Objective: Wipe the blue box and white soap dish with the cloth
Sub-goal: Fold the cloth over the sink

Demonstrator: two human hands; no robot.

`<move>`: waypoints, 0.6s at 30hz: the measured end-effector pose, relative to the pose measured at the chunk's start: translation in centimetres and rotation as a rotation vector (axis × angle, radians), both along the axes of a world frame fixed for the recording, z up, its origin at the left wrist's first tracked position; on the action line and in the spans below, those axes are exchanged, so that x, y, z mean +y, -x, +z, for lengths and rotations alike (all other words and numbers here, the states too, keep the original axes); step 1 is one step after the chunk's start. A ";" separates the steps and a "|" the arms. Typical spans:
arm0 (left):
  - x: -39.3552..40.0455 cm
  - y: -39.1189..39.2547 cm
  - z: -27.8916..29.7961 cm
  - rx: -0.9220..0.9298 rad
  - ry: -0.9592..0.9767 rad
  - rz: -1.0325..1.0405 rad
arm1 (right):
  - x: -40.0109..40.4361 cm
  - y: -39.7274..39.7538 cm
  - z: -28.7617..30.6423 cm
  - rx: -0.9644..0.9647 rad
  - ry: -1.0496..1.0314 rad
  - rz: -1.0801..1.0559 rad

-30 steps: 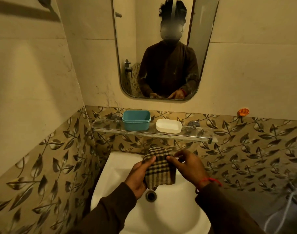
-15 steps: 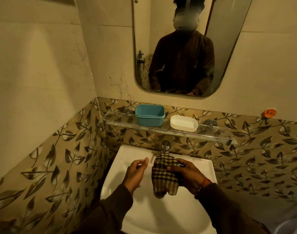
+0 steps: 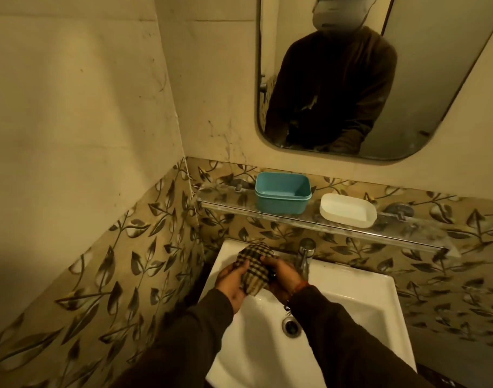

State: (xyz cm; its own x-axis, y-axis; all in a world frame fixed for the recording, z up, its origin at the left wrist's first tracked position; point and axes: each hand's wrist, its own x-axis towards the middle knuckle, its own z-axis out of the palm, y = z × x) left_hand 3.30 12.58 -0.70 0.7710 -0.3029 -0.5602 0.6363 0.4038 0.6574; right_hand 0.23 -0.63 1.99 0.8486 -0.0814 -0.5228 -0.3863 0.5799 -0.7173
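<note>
left hand (image 3: 230, 284): over the left part of the sink, fingers curled onto the left side of the cloth, grasping it.
right hand (image 3: 281, 277): just right of the left hand, thumb on top of the cloth and fingers wrapped under it, grasping it too.
cloth (image 3: 253, 271): checked dark and cream, bunched between both hands, its lower end hanging down over the basin.
blue box (image 3: 282, 193): open-topped, upright on the left half of the glass shelf, well above the hands and not touched.
white soap dish (image 3: 348, 210): on the same shelf just right of the blue box, a small gap between them, not touched.
glass shelf (image 3: 402, 229): fixed to the leaf-pattern tiles, running across the wall below the mirror.
sink (image 3: 351, 298): white, rectangular, below the shelf, with a drain (image 3: 290, 326) in its bowl.
tap (image 3: 305, 254): chrome, at the back rim of the sink, just right of the right hand.
mirror (image 3: 408, 79): above the shelf, reflecting a person in a dark top.
sleeves: dark, long, reaching both wrists; a red thread (image 3: 300, 285) sits at the right wrist.
</note>
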 end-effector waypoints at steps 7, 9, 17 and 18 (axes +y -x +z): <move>-0.5 -4.9 -0.4 -0.009 -0.083 0.116 | 0.4 -4.7 -1.5 0.078 0.149 -0.018; -0.7 -6.1 -0.7 -0.014 -0.082 0.138 | 0.0 -5.9 -1.9 0.085 0.159 -0.027; -0.8 -10.7 -3.1 -0.080 -0.212 0.048 | -0.8 -9.2 -5.1 0.109 0.301 -0.051; -1.0 -11.1 -3.4 -0.093 -0.237 0.056 | -0.9 -9.7 -5.6 0.093 0.293 -0.058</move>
